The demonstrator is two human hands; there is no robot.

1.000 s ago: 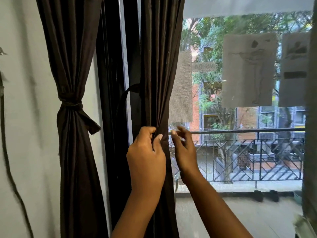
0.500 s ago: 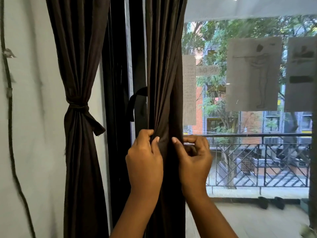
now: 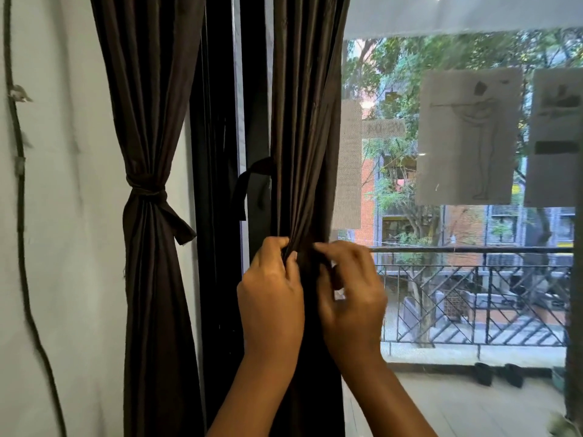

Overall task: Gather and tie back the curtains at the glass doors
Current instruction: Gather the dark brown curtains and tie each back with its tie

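We find the second curtain (image 3: 303, 127) hanging against the dark door frame (image 3: 217, 184), left of the glass (image 3: 441, 279), its pleats drawn into a bunch at hand height. The left hand (image 3: 271, 298) pinches the gathered folds, fingers (image 3: 285, 257) curled into the cloth. The right hand (image 3: 350, 294) has its fingers bent round the bunch's right edge and appears to hold fabric; exactly what lies under them we cannot tell. The tie-back strap (image 3: 249, 184) hangs loose above and to the left, not yet wrapped.

We judge the step to be gathering. We advise 1 hand hold the bunch firm while the other fetches the strap, and that the bunch rise to strap height.

The first curtain (image 3: 151, 279), beside the wall (image 3: 63, 216), is already tied.
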